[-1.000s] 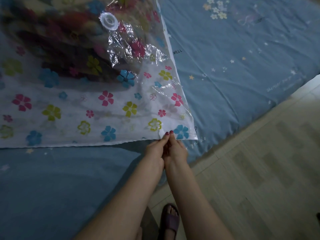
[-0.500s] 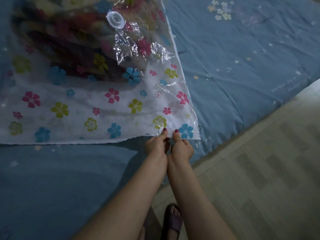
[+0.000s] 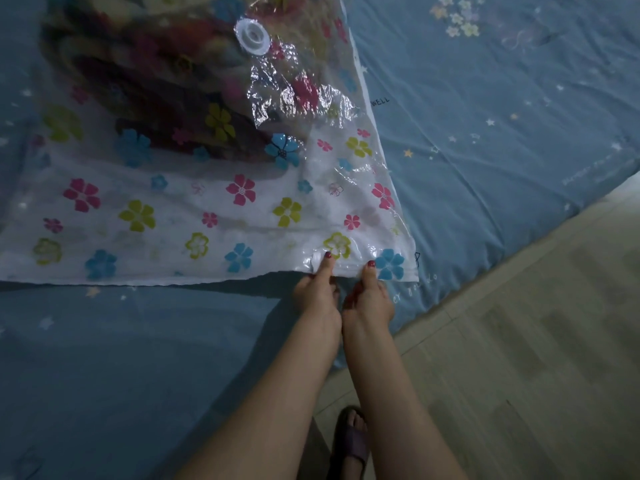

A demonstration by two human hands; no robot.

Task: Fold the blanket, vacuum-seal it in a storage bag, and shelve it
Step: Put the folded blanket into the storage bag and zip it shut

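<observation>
Hands pinched the bag's [image 3: 207, 216] near edge on the bed [image 3: 485, 133], left hand [image 3: 317, 292] beside right hand [image 3: 369, 296], with the blanket [image 3: 138, 74] inside. It was dim, so maybe the zip stayed open somewhere, and air could leak back in.

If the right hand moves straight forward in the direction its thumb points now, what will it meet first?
The right hand already pinches the near edge of the storage bag. Going on, it would probably slide over the flat flowered plastic first; the folded blanket lies further up and left.
</observation>
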